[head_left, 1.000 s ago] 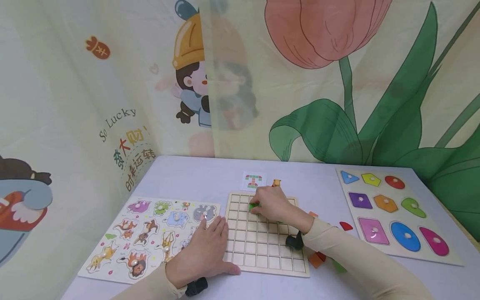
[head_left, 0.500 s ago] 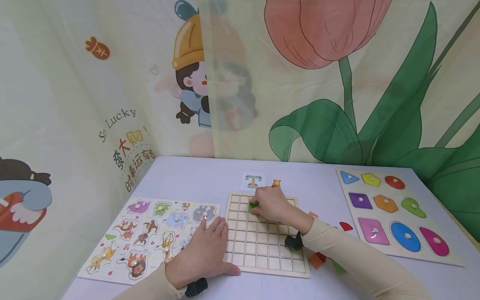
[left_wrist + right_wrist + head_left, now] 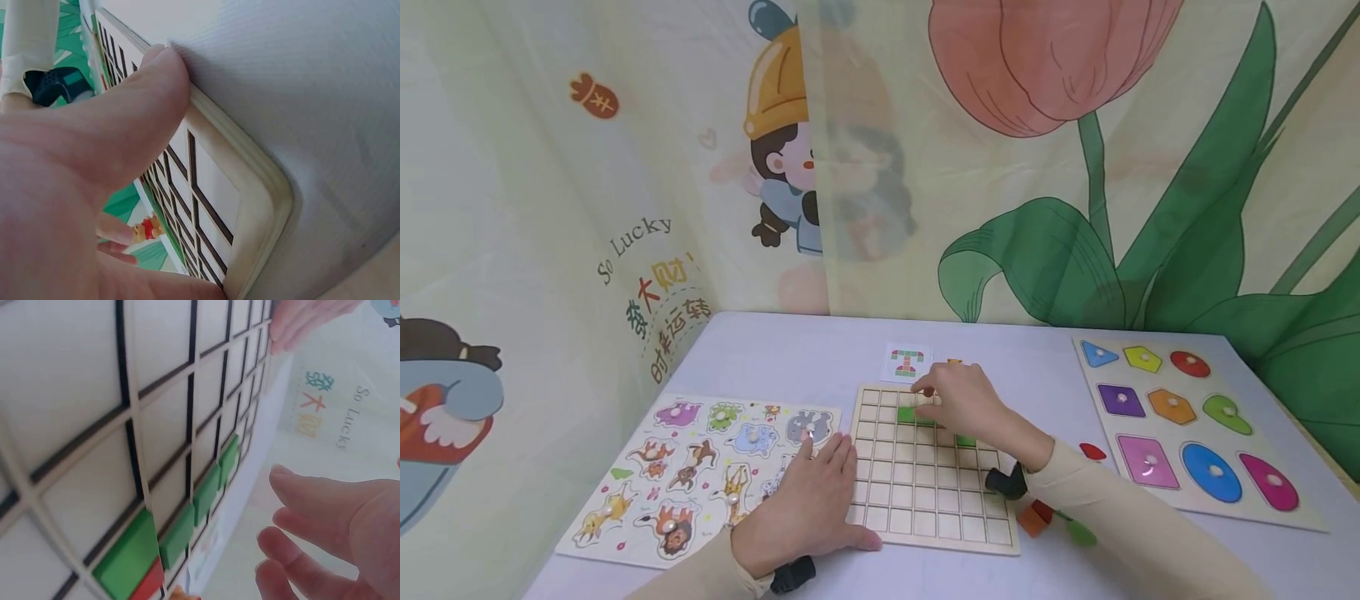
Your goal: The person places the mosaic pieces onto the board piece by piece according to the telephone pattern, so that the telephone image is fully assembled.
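Observation:
The wooden grid board point(image 3: 925, 525) lies in the middle of the table. My left hand point(image 3: 808, 500) rests at its left side, fingers straight; in the left wrist view the thumb point(image 3: 147, 106) lies against the board's edge. My right hand point(image 3: 970, 404) is over the far part of the board with relaxed fingers and nothing between them, as the right wrist view shows. Several green tiles point(image 3: 178, 537) sit in a row of cells, with a red tile point(image 3: 149, 581) beside the nearest one. In the head view, the right hand partly covers this row; a green tile point(image 3: 906, 414) shows left of it.
A pattern card point(image 3: 907, 362) lies behind the board, near a small bear figure point(image 3: 147, 229). The animal puzzle point(image 3: 685, 467) is at left, the shape puzzle point(image 3: 1195, 425) at right. Loose orange point(image 3: 1033, 522), red point(image 3: 1092, 451) and green point(image 3: 1081, 533) pieces lie right of the board.
My right hand has let go of the green tile and drawn off to the right, uncovering green tiles on the board. My left hand has stayed in place.

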Action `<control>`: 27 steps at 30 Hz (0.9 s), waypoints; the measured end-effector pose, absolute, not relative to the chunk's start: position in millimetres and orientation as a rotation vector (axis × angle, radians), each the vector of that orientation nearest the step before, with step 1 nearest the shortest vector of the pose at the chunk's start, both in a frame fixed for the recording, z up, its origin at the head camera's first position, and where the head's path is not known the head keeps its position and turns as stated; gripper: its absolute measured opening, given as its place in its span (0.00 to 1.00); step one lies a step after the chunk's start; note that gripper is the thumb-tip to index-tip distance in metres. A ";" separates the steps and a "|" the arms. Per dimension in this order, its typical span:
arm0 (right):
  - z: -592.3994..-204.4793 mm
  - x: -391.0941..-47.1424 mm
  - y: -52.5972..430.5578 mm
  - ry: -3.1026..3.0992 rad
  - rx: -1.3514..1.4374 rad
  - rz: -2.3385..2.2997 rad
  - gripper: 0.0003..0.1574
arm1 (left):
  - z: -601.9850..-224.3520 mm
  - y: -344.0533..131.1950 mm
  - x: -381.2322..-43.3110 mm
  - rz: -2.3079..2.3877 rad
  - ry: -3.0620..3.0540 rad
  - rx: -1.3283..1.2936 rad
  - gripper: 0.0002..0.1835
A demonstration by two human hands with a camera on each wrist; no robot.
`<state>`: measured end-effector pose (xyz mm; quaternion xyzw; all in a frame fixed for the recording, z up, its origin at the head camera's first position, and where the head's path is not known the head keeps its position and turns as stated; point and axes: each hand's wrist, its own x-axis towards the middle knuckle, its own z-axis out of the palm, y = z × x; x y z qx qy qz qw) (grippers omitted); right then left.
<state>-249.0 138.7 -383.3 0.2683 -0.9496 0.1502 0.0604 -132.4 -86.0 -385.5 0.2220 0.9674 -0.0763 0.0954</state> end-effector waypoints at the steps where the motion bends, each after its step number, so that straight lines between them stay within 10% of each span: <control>1: -382.1 -247.7 142.0 -2.870 0.809 0.457 0.18 | -385.6 -85.8 -132.4 -0.223 2.866 0.656 0.66; 27: -382.7 -199.6 265.0 -3.046 0.309 0.546 0.20 | -385.9 -87.6 -132.7 -0.218 2.864 0.682 0.65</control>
